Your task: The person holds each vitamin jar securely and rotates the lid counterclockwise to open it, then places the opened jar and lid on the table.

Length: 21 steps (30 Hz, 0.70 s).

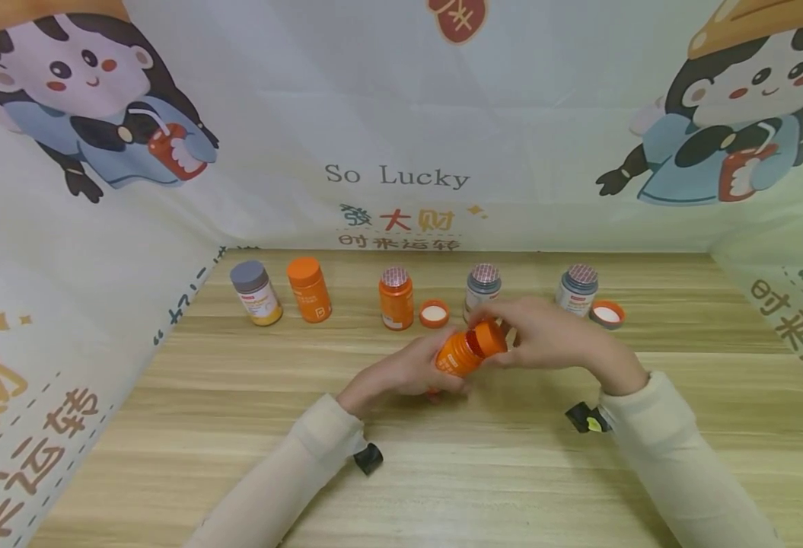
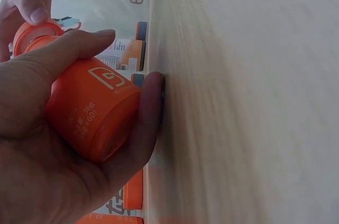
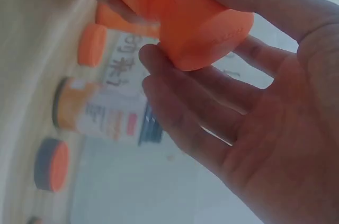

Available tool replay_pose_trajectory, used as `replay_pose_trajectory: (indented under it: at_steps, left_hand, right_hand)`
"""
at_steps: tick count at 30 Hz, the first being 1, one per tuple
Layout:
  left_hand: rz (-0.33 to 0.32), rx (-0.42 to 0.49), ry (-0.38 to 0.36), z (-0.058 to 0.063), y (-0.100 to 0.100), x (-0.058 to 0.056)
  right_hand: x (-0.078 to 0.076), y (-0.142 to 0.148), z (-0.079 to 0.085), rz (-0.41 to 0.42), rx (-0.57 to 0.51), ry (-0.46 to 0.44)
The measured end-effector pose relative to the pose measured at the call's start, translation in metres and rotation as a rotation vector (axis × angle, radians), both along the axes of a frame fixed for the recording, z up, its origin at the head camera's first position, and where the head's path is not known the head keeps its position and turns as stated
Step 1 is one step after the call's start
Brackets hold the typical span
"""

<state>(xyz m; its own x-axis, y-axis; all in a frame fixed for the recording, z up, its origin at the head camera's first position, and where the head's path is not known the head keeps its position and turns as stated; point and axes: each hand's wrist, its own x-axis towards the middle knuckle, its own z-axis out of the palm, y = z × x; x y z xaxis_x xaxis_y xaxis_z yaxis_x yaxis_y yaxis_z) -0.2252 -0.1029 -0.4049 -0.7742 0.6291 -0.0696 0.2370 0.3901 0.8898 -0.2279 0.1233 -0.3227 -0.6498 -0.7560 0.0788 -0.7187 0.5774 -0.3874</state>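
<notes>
My left hand [image 1: 420,367] grips an orange bottle [image 1: 457,356] above the table, its neck tilted up to the right. The left wrist view shows the thumb across the bottle's upper side [image 2: 95,105] and a finger beneath its base. At the neck, my right hand [image 1: 548,333] holds the orange cap [image 1: 492,338] between thumb and fingers. This cap sits askew, and a strip of dark red shows between it and the neck. In the right wrist view the thumb lies on top of the cap [image 3: 206,36], with fingertips under it.
Behind the hands stand a grey-capped bottle [image 1: 256,293], an orange-capped bottle [image 1: 309,289], an uncapped orange bottle [image 1: 396,303] and two uncapped grey bottles [image 1: 483,283] [image 1: 577,291], all three sealed with patterned film. An orange cap [image 1: 434,313] and a grey-orange cap [image 1: 607,313] lie upturned. A printed cloth backdrop [image 1: 531,205] borders the table.
</notes>
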Motion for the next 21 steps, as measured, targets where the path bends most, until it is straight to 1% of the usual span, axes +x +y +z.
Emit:
replay_pose_trajectory:
  at_steps: [4,7,10,13,16,19,21]
  left_hand:
    - [0.019,0.015,-0.037,0.001,0.001,0.002]
    - [0.030,0.020,-0.061,0.002,0.001,0.003]
    - [0.041,0.015,-0.079,0.002,0.002,0.003]
    - [0.048,0.005,-0.086,0.001,0.002,0.003]
    - [0.049,0.002,-0.080,0.000,0.003,0.003]
    - [0.046,-0.008,-0.048,0.000,0.004,0.002]
    - [0.046,-0.016,-0.013,0.001,0.005,0.003]
  right_hand:
    - [-0.002,0.017,0.009,-0.063,-0.001,-0.076]
    - [-0.004,0.033,0.016,-0.106,-0.046,-0.117]
    - [-0.005,0.046,0.021,-0.150,-0.097,-0.132]
    - [-0.005,0.056,0.025,-0.209,-0.113,-0.133]
    - [-0.006,0.061,0.029,-0.246,-0.121,-0.121]
    - [-0.007,0.064,0.032,-0.256,-0.145,-0.112]
    - [-0.008,0.067,0.033,-0.256,-0.156,-0.076]
